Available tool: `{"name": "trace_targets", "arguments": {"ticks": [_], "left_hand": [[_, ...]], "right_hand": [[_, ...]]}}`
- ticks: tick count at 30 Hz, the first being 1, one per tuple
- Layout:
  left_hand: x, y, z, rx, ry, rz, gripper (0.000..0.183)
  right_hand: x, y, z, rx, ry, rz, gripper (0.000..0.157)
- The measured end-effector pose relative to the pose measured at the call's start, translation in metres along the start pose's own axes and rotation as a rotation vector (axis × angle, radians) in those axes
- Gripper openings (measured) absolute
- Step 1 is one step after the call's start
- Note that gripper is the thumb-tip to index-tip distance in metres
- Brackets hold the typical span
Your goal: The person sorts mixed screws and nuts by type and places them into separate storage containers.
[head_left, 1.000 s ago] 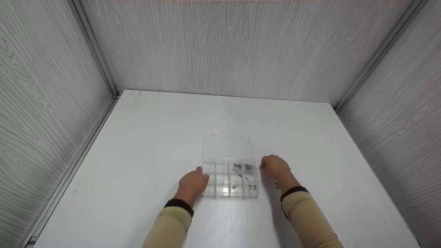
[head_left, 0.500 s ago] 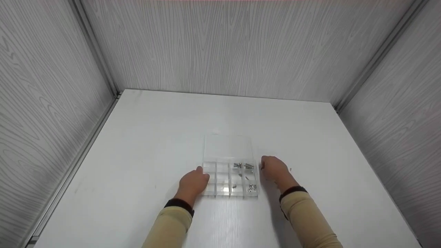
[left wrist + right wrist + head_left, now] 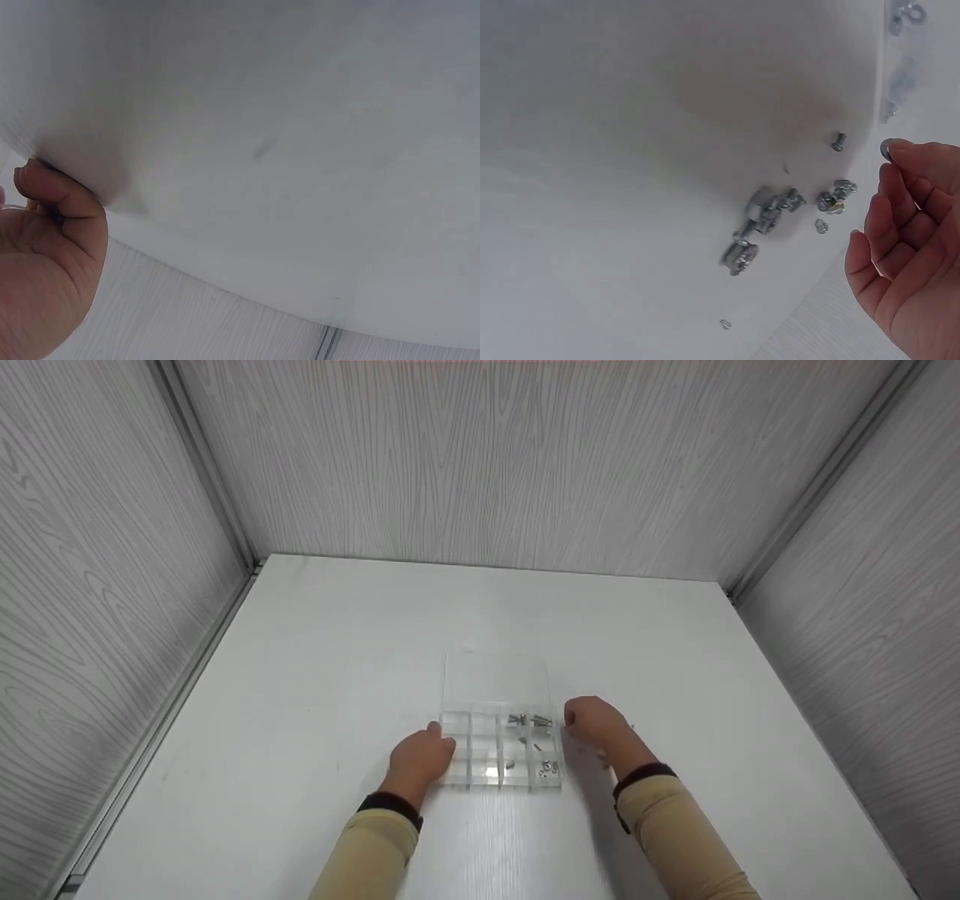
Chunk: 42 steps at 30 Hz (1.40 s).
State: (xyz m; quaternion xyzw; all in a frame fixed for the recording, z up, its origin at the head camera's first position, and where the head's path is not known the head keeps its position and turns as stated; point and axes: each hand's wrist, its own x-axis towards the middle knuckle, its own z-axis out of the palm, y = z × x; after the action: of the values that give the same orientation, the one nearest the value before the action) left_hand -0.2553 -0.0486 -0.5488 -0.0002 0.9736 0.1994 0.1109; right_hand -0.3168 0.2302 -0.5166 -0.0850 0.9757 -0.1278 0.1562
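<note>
From my station I see one small metal piece [image 3: 886,150] at the fingertips of the right grip [image 3: 596,722], just beside the right wall of the clear box [image 3: 499,787]; I can't make out its kind. That grip is narrow and seems to pinch the piece, its fingers curled. I judge the step in hand to be picking up while the box is steadied; the next move, I'd say, calls for a firm pinch and a lift clear of the wall. Near the fingers, the loose hardware [image 3: 761,214] makes two clumps and three single pieces; I can't count within the clumps. The one box has apparently twelve compartments, and I find metal fittings [image 3: 541,721] in six, all in the two right columns. Its one lid [image 3: 495,679] lies back behind it. The left grip [image 3: 420,755] holds the box's left edge. Beneath is one white surface [image 3: 360,622].
</note>
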Motion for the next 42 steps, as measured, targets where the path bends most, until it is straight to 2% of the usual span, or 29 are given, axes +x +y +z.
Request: {"name": "trace_targets", "arguments": {"ticks": [4,8,14,18,25,29,35,42], "left_hand": [[-0.001,0.001,-0.001,-0.019,-0.008,-0.007,0.054],[0.0,0.001,0.002,-0.018,-0.004,-0.01,0.053],[0.002,-0.002,0.004,-0.013,0.001,-0.001,0.054],[0.002,-0.002,0.004,-0.006,0.006,0.005,0.053],[0.003,-0.002,0.004,0.004,0.014,0.009,0.053],[0.004,-0.002,0.004,-0.005,0.004,0.002,0.054],[0.003,-0.001,0.004,-0.034,-0.018,-0.02,0.056],[0.006,-0.002,0.006,0.038,-0.003,0.014,0.055]], "right_hand": [[-0.006,-0.004,-0.01,-0.032,0.037,-0.147,0.008],[-0.011,-0.009,-0.013,-0.035,0.005,-0.234,0.011],[-0.02,-0.02,-0.015,0.01,-0.104,-0.302,0.014],[-0.024,-0.024,-0.013,-0.009,-0.165,-0.328,0.014],[-0.024,-0.019,-0.01,-0.049,-0.153,-0.389,0.013],[-0.023,-0.013,-0.013,-0.04,-0.108,-0.361,0.012],[-0.02,0.001,-0.013,-0.064,-0.031,-0.226,0.011],[-0.017,0.014,-0.001,-0.116,-0.047,-0.093,0.006]]}}
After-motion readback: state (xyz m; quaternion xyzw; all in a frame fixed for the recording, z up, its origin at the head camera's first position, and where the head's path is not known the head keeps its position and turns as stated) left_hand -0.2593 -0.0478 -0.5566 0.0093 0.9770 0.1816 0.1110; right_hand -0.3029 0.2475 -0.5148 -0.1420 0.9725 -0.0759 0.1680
